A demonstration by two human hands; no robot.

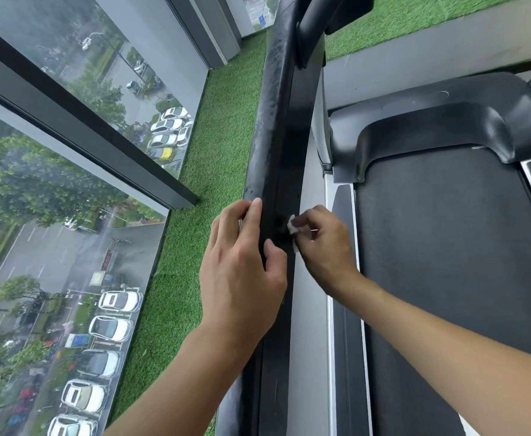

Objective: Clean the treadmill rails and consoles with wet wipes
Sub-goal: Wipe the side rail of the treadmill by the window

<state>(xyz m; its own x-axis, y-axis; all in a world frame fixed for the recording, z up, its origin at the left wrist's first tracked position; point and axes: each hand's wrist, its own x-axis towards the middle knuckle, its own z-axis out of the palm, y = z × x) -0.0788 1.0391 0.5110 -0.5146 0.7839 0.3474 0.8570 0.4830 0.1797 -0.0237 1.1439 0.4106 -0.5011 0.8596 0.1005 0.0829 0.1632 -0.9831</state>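
Observation:
A long black treadmill handrail [276, 121] runs from the top centre down to the bottom of the head view. My left hand [242, 265] grips the rail from its left side, fingers over the top and thumb on the inner face. My right hand [320, 243] pinches a small crumpled white wet wipe [291, 226] and presses it against the rail's right side, just beside my left thumb. Most of the wipe is hidden under my fingers.
The black treadmill belt [446, 262] and motor cover [446, 127] lie to the right, below the rail. Green artificial turf [213, 158] covers the floor on the left. Beyond it stands a tall window [69, 152] with dark frames, overlooking a street and parked cars.

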